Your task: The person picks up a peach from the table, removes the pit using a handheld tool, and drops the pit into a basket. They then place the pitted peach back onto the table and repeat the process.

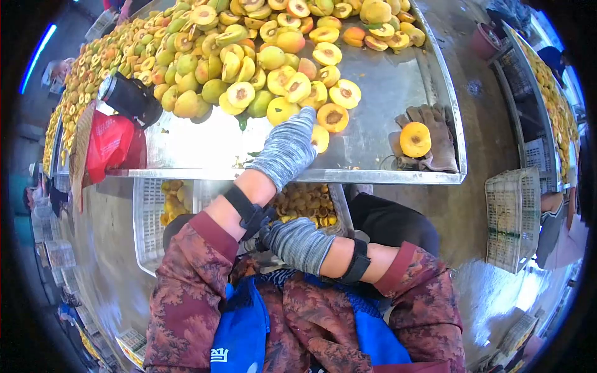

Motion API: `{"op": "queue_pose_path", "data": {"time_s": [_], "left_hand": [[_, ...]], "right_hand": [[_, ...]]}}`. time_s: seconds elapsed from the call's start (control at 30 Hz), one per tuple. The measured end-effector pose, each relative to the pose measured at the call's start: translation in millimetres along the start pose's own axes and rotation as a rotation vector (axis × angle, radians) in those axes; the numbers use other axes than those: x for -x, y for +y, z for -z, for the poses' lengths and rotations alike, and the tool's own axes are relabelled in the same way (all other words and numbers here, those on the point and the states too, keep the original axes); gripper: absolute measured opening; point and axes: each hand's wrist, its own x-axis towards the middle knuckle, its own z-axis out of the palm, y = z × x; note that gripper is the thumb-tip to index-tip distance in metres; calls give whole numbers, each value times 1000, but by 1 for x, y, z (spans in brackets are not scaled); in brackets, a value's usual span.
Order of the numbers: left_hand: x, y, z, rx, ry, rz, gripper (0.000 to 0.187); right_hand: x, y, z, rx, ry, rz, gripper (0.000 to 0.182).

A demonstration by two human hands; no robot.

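My left hand [289,146], in a grey striped knit glove, reaches over the metal table's near edge. Its fingers curl at a yellow peach half [319,138], which shows partly beside them. Another cut peach half [333,117] lies just beyond, cut face up. My right hand [297,244], gloved alike, is drawn in close to my body below the table edge, under my left wrist. It looks closed, but its fingertips and anything in them are hidden. Halved and whole peaches [249,68] are heaped past my left hand.
The metal table [385,175] has a raised rim. On it lie a brown glove [438,133] with a peach half [415,139], a dark cylindrical object [130,99] and a red bag [112,140]. Below sits a crate [146,230] of fruit; another crate [513,217] stands right.
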Motion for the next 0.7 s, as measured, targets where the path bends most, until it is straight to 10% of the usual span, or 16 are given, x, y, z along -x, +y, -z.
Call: {"op": "queue_pose_path", "data": {"time_s": [0.27,0.47,0.7], "left_hand": [[41,-75,41,1566,255,221,48],[89,-70,55,1721,405,235,46],[111,-51,41,1882,528,177,51]], "right_hand": [[7,6,36,-17,127,1,25],[-2,-2,65,-547,502,-110,42],[-16,-16,62,-433,556,-124,45]]}}
